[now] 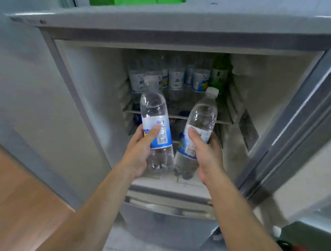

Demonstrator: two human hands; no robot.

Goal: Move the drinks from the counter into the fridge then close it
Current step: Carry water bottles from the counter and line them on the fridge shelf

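Before the open fridge (93,100), two clear bottles with blue-white labels are held up. Left hand (141,152) curls round the left bottle (155,125) at its label; long axis near upright, cap end toward the shelf (222,121). Right hand (206,152) grips the right bottle (198,132) the same way; it tilts right, white cap up and away. Bottle bases nearly touch. More bottles (175,77) stand upright on the shelf behind.

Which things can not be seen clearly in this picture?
Head view:
- Lower shelf: the held bottles hide its dark cans.
- Left bottle: cap blurs into the bottles behind.
- Labels: print blurred, unreadable.
- Green item: cut by top edge.
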